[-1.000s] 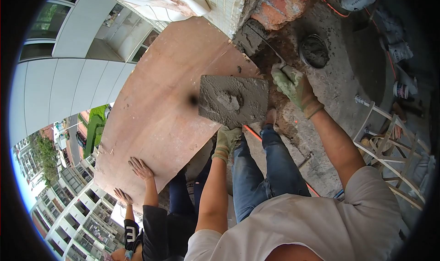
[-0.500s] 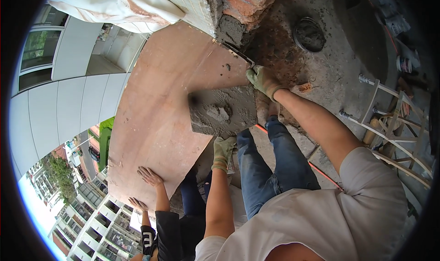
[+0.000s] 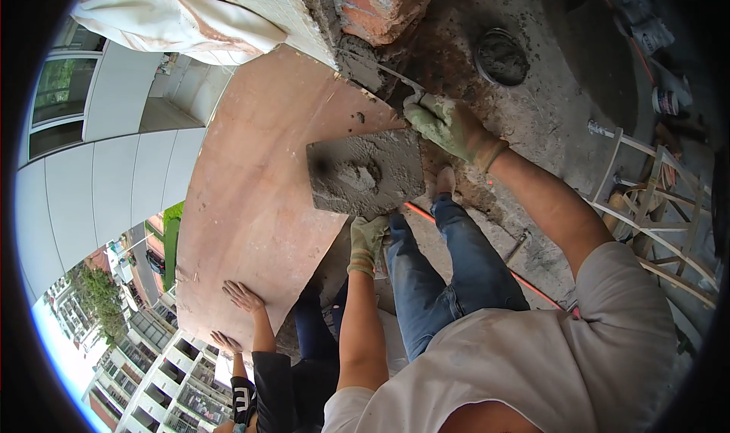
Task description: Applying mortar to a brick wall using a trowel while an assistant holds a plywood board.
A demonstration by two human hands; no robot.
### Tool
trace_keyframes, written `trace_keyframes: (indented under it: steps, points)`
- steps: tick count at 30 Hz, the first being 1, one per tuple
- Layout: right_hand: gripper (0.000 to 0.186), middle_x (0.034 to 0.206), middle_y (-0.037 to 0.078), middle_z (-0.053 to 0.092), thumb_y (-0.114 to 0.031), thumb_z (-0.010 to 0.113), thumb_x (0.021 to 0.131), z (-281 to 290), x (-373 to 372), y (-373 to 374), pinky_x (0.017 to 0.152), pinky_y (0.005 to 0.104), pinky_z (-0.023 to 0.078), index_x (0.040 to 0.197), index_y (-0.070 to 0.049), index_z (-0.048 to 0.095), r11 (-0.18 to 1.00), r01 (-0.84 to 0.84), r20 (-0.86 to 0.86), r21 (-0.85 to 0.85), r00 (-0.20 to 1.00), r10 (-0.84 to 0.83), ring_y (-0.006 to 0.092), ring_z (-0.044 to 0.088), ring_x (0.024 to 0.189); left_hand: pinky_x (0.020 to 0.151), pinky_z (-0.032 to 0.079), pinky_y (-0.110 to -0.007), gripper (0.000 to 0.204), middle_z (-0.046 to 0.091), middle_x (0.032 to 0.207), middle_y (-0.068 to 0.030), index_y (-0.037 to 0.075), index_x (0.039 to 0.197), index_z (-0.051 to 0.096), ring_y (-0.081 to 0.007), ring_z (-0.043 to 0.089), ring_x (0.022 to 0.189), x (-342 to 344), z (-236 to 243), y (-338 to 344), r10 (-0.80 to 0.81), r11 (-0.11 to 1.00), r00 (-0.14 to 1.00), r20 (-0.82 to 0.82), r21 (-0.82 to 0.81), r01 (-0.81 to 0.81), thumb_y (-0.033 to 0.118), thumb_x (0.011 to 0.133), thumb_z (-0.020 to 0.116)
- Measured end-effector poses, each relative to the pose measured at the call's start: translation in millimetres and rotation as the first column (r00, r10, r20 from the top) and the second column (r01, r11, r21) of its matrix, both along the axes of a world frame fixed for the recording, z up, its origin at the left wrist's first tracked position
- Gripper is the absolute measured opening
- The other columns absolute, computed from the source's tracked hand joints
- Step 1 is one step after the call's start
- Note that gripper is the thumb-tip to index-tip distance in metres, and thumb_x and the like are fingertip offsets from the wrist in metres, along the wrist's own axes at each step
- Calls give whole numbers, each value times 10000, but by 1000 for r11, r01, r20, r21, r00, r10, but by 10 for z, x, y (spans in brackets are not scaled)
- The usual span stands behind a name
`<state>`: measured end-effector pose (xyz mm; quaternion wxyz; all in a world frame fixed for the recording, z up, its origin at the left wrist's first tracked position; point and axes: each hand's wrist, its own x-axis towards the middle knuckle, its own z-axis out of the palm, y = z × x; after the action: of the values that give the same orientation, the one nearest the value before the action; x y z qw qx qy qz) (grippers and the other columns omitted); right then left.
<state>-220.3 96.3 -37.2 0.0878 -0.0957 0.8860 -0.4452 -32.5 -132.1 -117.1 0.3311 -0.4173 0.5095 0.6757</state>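
My left hand, in a pale green work glove, grips the near edge of a square mortar board. Wet grey mortar coats the board, with a lump in its middle. Beyond the board's right corner, my gloved right hand is closed around the handle of a trowel. The trowel's thin blade shows nearly edge-on, close to the mortared foot of a broken brick wall end. Whether mortar sits on the blade, I cannot tell.
A large plywood sheet spans the left; another person's hands lie flat on it. A bucket of mortar stands at far right, and a metal frame lies nearer. White cloth drapes the far-left wall. Buildings show far below.
The trowel has swung out from the wall's foot, and its blade now points up and left. My right hand has turned and shifted slightly. The board stays in my left hand.
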Motion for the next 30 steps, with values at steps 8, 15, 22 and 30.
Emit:
trace_keyframes:
  steps: [8, 15, 22, 30]
  points:
    - [353, 790, 149, 687, -419, 632, 884, -677, -696, 969, 661, 461, 515, 963, -80, 690, 738, -260, -44, 623, 930, 364, 372, 660, 767, 452, 438, -298, 75, 563, 640, -13, 73, 804, 658, -152, 521, 464, 63, 43, 262, 81, 995, 996, -26, -57, -83, 137, 794, 696]
    - [474, 795, 212, 640, -511, 572, 909, -459, -1379, 1162, 652, 489, 475, 877, -49, 674, 743, -384, 5, 547, 890, 456, 424, 595, 721, 430, 402, -310, 121, 529, 617, -22, 92, 716, 586, -159, 491, 440, 193, 14, 549, 155, 988, 988, 25, 16, -156, 94, 786, 684]
    - [432, 781, 208, 663, -477, 642, 882, -142, -1249, 1475, 635, 473, 497, 903, -50, 703, 797, -262, -105, 545, 921, 375, 411, 633, 743, 416, 388, -334, 134, 503, 589, -26, 84, 701, 558, -174, 480, 426, -81, 108, 1019, 219, 975, 976, 1, -25, -219, 90, 793, 655]
    - [375, 789, 158, 698, -426, 643, 887, -102, 113, 1143, 641, 459, 525, 888, -57, 712, 880, -298, -9, 369, 946, 324, 366, 673, 737, 409, 391, -298, 152, 554, 619, -50, 65, 773, 550, -159, 508, 448, -542, 183, 1181, 213, 973, 974, -80, -78, -219, 151, 800, 672]
